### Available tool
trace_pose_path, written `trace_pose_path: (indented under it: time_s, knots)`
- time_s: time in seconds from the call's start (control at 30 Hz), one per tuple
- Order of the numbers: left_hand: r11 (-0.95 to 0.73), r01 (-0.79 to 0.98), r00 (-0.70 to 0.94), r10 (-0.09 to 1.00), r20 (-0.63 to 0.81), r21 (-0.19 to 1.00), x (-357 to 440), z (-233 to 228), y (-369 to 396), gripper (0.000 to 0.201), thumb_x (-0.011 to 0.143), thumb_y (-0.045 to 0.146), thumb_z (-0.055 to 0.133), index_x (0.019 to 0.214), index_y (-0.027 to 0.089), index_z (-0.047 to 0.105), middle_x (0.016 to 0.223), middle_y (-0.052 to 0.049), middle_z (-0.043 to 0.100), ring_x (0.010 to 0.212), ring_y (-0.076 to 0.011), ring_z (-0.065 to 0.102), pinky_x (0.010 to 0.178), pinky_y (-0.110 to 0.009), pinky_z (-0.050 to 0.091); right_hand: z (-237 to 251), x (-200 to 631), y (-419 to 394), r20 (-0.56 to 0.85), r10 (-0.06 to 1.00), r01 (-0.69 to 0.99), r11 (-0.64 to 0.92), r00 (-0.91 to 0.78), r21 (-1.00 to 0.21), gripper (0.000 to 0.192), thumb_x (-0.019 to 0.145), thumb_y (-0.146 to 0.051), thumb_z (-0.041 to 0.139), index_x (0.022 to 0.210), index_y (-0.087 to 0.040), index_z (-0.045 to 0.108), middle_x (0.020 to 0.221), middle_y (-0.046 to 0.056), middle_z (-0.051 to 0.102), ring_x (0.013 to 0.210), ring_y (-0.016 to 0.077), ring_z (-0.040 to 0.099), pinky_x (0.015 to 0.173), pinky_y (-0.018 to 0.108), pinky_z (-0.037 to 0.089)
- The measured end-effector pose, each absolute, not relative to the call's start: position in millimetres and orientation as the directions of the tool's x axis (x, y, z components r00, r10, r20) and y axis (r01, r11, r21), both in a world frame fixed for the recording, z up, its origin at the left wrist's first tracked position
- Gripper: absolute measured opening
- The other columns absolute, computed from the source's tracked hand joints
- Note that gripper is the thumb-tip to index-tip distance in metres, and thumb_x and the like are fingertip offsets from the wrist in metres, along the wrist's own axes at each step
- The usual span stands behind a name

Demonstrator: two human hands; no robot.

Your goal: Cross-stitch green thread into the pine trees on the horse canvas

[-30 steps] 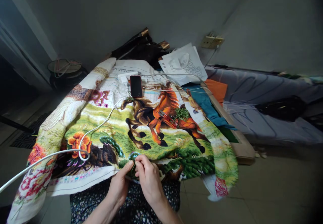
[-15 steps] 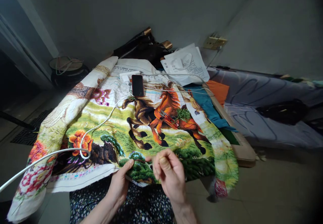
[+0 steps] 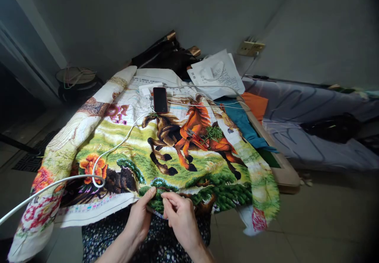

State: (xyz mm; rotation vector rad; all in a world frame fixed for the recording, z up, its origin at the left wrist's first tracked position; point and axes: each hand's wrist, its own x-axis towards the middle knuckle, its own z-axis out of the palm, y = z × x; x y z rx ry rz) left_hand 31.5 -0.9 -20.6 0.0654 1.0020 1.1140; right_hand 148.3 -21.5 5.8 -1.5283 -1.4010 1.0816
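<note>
A large cross-stitch canvas (image 3: 130, 126) with running horses, flowers and green foliage spreads in front of me, its two sides rolled up. My left hand (image 3: 142, 211) grips the near edge, thumb on top and fingers underneath, out of sight. Just to its right, my right hand (image 3: 180, 215) is pinched close over the green foliage; whatever lies between its fingertips is too small to make out. On the stitched orange horse rest small red-handled scissors (image 3: 195, 137) and a tangle of green thread (image 3: 214, 134).
A phone (image 3: 160, 100) lies on the upper canvas beside a white power adapter (image 3: 151, 89). A white cable (image 3: 124, 139) loops across the left side. Behind are a white paper bag (image 3: 217, 75) and teal cloth (image 3: 239, 121). A wall socket (image 3: 251, 48) is at the back right.
My right hand has come down and left from above the canvas, turning so its fingertips meet the cloth beside my left hand. The left hand keeps its hold on the edge.
</note>
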Motion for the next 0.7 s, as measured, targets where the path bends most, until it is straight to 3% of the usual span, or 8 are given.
trace_pose_path:
  time_s: [0.5,0.7]
  knots:
    - [0.471,-0.736,0.064,0.763,-0.643,0.486,31,-22,-1,0.019,0.060,0.025,0.082,0.073,0.014,0.074,0.075,-0.004,0.073,0.073,-0.0178,0.065,0.076,-0.031,0.049,4,144,-21,-0.046,0.992,0.377,-0.086,0.115,-0.922,0.025,0.085,-0.029,0.052,0.086,-0.018,0.075,0.045,-0.001,0.056,0.033,0.0103,0.042,0.032,0.020,0.029]
    - [0.484,-0.709,0.067,0.770,-0.634,0.513,30,-26,-2,0.020,0.061,0.028,0.081,0.070,0.012,0.073,0.067,-0.003,0.069,0.064,-0.0156,0.061,0.066,-0.029,0.047,-2,136,-21,-0.157,0.980,0.307,-0.188,0.123,-0.933,0.021,0.087,-0.033,0.050,0.080,-0.018,0.064,0.047,-0.003,0.056,0.032,0.0092,0.044,0.033,0.018,0.031]
